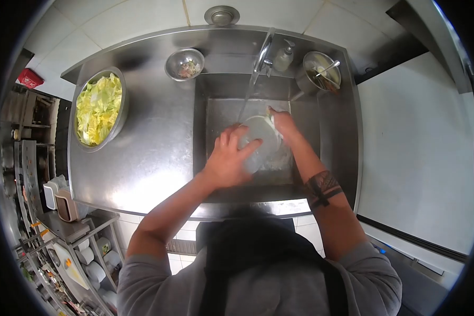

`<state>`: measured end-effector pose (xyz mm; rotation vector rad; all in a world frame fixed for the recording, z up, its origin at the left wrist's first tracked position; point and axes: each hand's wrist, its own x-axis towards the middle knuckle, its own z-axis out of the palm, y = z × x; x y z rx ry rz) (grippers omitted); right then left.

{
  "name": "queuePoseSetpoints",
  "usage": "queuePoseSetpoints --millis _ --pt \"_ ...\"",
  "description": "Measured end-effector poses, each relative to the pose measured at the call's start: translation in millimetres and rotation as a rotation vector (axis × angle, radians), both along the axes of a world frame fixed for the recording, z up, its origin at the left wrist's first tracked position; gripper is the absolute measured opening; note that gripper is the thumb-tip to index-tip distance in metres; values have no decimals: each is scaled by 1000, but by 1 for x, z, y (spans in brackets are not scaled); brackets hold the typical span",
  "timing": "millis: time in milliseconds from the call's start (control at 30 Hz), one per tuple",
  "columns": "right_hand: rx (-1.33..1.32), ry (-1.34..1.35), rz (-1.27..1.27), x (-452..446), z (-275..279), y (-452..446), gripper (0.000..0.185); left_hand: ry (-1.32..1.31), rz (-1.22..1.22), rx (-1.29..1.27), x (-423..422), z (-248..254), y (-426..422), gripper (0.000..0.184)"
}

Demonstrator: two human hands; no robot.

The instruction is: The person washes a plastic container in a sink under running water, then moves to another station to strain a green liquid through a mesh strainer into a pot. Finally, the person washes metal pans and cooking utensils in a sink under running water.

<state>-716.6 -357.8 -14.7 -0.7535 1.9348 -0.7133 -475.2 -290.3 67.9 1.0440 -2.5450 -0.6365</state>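
Over the sink (305, 142), both my hands are on a translucent, round plastic container (260, 142). My left hand (227, 158) grips its left side, thumb laid across it and fingers curled around the edge. At the upper right rim, my right hand (284, 125) is closed, with something whitish showing between the fingers and the rim; whether it is a cloth or part of the container I cannot tell. Water falls in a thin stream from the faucet (262, 58), just left of the container.
A large metal bowl of chopped cabbage (98, 109) stands on the counter (147, 142) at left. Behind the sink are a small metal bowl (185, 64) with scraps, a soap dispenser (284, 57) and a metal pot (321, 71) holding utensils. A white surface (421, 142) lies at right.
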Motion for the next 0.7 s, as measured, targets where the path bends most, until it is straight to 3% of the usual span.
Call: queuePoseSetpoints --millis 67,133,200,233,267,333,400,467,500,567,700 --pt "-110 119 33 1 4 -6 56 125 137 95 -1 -11 4 102" --pt "-145 182 58 16 56 -3 53 224 262 148 -3 -22 6 98" --pt "-181 243 82 21 71 7 49 1046 555 902 -8 -40 -3 84" --pt "-289 313 248 19 67 14 51 1281 646 1160 -10 -45 -9 74" --pt "-340 349 335 19 63 21 52 1282 647 1160 -3 -50 -16 74" --pt "-545 309 361 24 60 37 49 1488 343 1990 15 -46 -28 77" --pt "-688 232 299 21 51 39 44 1477 432 1939 6 -43 -26 74" --pt "-635 361 375 5 31 29 49 1161 715 1433 -2 -28 -23 69" --pt "-618 404 400 -1 21 22 51 1163 711 1431 -9 -19 -17 69" --pt "-37 251 -10 -5 6 4 55 403 476 271 -17 -6 -2 81" --pt "-32 -1 51 -21 -13 -2 62 467 404 274 -9 -11 3 81"
